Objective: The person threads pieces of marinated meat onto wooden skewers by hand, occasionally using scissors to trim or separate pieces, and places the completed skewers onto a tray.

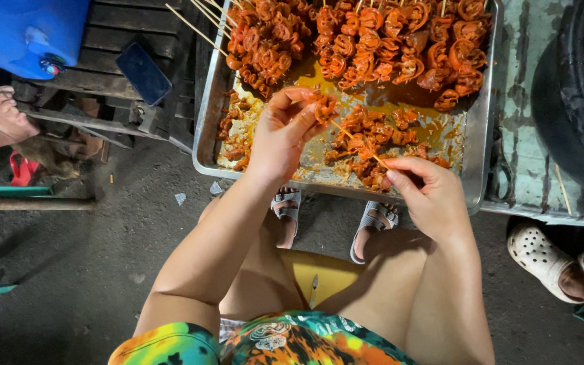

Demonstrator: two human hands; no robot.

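Observation:
A thin bamboo skewer (356,142) runs between my two hands above a metal tray (207,115). My right hand (427,192) pinches the skewer's lower end. My left hand (282,132) grips a piece of orange marinated meat (324,107) at the skewer's upper end, fingers closed around it. Loose marinated meat pieces (373,135) lie in sauce in the tray's near half. Finished skewers of coiled meat (366,40) are piled along the tray's far side.
A dark phone (143,73) lies on a wooden pallet at left, beside a blue container (25,30). A large dark pan (576,94) sits at right. Another person's bare foot (5,111) is at left, another's white clogs (542,253) at right. My sandalled feet (373,220) rest below the tray.

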